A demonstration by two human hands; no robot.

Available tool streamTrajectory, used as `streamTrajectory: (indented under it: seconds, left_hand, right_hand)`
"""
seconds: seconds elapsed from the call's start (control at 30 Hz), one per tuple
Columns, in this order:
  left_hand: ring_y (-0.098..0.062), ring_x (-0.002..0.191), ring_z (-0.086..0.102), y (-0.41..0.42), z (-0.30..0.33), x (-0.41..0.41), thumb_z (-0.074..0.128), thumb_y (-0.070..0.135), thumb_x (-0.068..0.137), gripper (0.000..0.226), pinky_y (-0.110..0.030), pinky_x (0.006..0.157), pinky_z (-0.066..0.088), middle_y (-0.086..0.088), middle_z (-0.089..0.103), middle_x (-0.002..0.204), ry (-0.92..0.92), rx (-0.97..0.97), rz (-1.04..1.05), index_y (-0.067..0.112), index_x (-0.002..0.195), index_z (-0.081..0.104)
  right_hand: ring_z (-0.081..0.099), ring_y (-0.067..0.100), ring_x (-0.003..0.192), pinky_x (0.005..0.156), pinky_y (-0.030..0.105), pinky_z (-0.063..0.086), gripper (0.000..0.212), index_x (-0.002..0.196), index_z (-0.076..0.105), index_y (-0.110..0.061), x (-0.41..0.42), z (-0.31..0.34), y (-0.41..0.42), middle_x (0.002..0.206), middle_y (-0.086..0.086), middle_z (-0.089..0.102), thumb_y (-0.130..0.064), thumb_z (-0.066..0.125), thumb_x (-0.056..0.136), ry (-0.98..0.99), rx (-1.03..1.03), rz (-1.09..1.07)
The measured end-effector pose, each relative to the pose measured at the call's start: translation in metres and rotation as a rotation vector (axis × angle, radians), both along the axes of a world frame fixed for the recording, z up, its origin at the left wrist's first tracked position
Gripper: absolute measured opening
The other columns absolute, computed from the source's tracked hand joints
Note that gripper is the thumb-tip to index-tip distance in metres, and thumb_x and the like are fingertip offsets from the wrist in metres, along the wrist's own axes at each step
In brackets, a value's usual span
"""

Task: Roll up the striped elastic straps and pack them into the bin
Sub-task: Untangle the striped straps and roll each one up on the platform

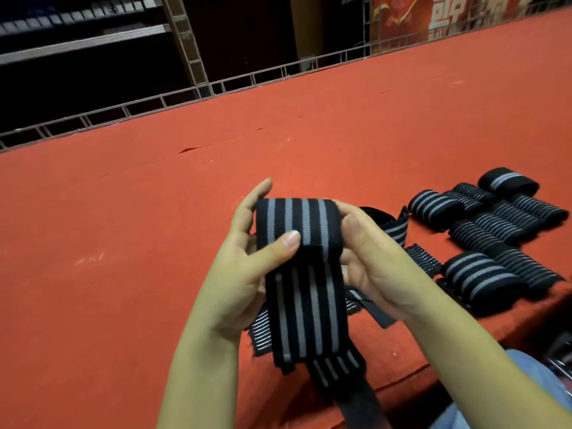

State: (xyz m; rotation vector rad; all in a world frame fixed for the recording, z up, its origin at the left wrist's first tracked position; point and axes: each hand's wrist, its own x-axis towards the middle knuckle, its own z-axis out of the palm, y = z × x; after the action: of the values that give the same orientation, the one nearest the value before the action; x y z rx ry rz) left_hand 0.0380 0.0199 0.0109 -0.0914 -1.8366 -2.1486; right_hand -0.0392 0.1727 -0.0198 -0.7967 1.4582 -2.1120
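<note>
A black elastic strap with grey stripes (305,230) is partly rolled and held up over the red table (123,227). My left hand (247,267) grips the roll from the left, thumb pressed on its front. My right hand (368,264) holds the roll's right end, fingers curled round it. The strap's loose tail (309,320) hangs down toward the table's near edge. Several finished rolls (492,230) lie in a cluster on the table at the right. No bin is in view.
Another unrolled strap (393,226) lies on the table just behind my right hand. A metal wire rail (235,80) runs along the table's far edge, with dark shelving (77,44) beyond it. A knee in blue jeans (538,394) shows at the bottom right.
</note>
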Motion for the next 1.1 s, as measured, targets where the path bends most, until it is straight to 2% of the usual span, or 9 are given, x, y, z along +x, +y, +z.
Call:
streamTrajectory:
  seconds: [0.07,0.17,0.4,0.5,0.6,0.77,0.87,0.97,1.1]
  left_hand:
    - [-0.014,0.085,0.072,0.004,-0.004,0.004,0.064,0.002,0.075,0.070,-0.024,0.069,0.057,0.002,0.074,0.091,-0.004,-0.040,-0.012,0.039,0.132,0.049]
    - [-0.012,0.107,0.069,0.008,-0.007,0.011,0.073,0.007,0.078,0.074,-0.022,0.082,0.055,0.009,0.072,0.113,0.011,-0.191,0.027,0.051,0.132,0.046]
    - [0.007,0.117,0.058,0.010,-0.018,0.015,0.078,0.021,0.079,0.099,-0.010,0.088,0.048,0.039,0.061,0.119,-0.063,-0.234,0.005,0.056,0.144,0.012]
    - [-0.010,0.118,0.064,0.010,-0.029,0.011,0.074,0.014,0.084,0.091,-0.023,0.093,0.053,0.009,0.068,0.126,-0.144,-0.144,-0.008,0.035,0.154,0.020]
    - [-0.026,0.099,0.072,0.009,-0.032,0.009,0.066,0.010,0.081,0.073,-0.031,0.078,0.059,-0.014,0.074,0.110,-0.188,-0.077,-0.011,0.025,0.147,0.039]
    - [-0.024,0.089,0.074,0.009,-0.023,0.008,0.067,0.009,0.078,0.056,-0.026,0.070,0.057,-0.014,0.076,0.099,-0.179,-0.033,-0.028,0.021,0.131,0.054]
    - [-0.026,0.092,0.073,0.009,-0.022,0.007,0.073,0.004,0.082,0.055,-0.028,0.072,0.057,-0.016,0.074,0.104,-0.186,0.000,-0.058,0.019,0.131,0.054]
    - [-0.027,0.098,0.072,0.009,-0.028,0.004,0.070,0.004,0.081,0.055,-0.029,0.075,0.058,-0.017,0.073,0.109,-0.191,0.030,-0.058,0.011,0.133,0.054]
    - [-0.027,0.111,0.068,0.008,-0.038,0.006,0.075,0.024,0.080,0.054,-0.032,0.084,0.057,-0.014,0.069,0.121,-0.176,0.032,-0.077,0.009,0.129,0.057]
  right_hand:
    - [0.063,0.016,0.115,0.087,0.031,0.055,0.089,0.137,0.040,-0.029,0.004,0.003,-0.001,0.123,-0.004,0.066,-0.057,0.081,0.063,-0.017,-0.003,0.035]
    - [0.065,0.016,0.110,0.093,0.036,0.054,0.063,0.130,0.044,-0.029,0.010,0.002,-0.001,0.115,-0.003,0.069,-0.029,0.074,0.074,-0.064,0.001,-0.004]
    - [0.071,0.020,0.092,0.071,0.028,0.057,0.051,0.117,0.049,-0.013,0.020,0.007,0.002,0.097,0.004,0.073,-0.020,0.070,0.071,-0.171,-0.178,-0.071]
    - [0.071,0.015,0.083,0.064,0.025,0.055,0.050,0.110,0.048,-0.013,0.019,0.011,0.000,0.087,-0.001,0.072,-0.015,0.076,0.068,-0.199,-0.247,-0.164]
    - [0.070,0.012,0.080,0.061,0.026,0.055,0.051,0.104,0.048,-0.017,0.016,0.008,0.001,0.084,-0.006,0.070,-0.017,0.081,0.066,-0.155,-0.236,-0.262]
    - [0.066,0.009,0.085,0.073,0.026,0.053,0.052,0.102,0.045,-0.027,0.013,0.002,0.002,0.084,-0.011,0.067,-0.026,0.081,0.063,0.083,-0.116,-0.440]
    - [0.065,0.011,0.089,0.079,0.034,0.054,0.055,0.100,0.043,-0.042,0.012,0.000,0.003,0.093,-0.005,0.064,-0.042,0.080,0.059,0.262,-0.003,-0.517]
    - [0.063,0.012,0.090,0.082,0.039,0.053,0.055,0.102,0.040,-0.049,0.014,0.001,0.003,0.096,-0.007,0.059,-0.042,0.078,0.062,0.427,0.129,-0.506]
    - [0.063,0.015,0.089,0.084,0.046,0.052,0.056,0.103,0.041,-0.050,0.017,-0.001,0.006,0.099,-0.009,0.059,-0.037,0.077,0.062,0.481,0.170,-0.435]
